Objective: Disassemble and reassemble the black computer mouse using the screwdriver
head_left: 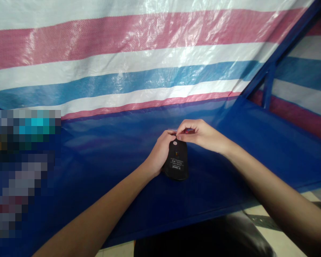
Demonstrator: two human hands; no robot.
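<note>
A black computer mouse (177,161) is held upside down over the blue table (117,171), its underside with label and sensor facing me. My left hand (160,153) is wrapped round its left side, fingers closed on the body. My right hand (200,135) pinches at the mouse's far end, thumb and fingers pressed together on a small part there with a hint of red; I cannot make out what that part is.
A striped red, white and blue tarp (139,57) hangs as a wall behind the table. A blue metal frame (273,64) rises at the right. A blurred patch (18,171) covers the table's left. The table's front edge runs just below my arms, tiled floor beneath.
</note>
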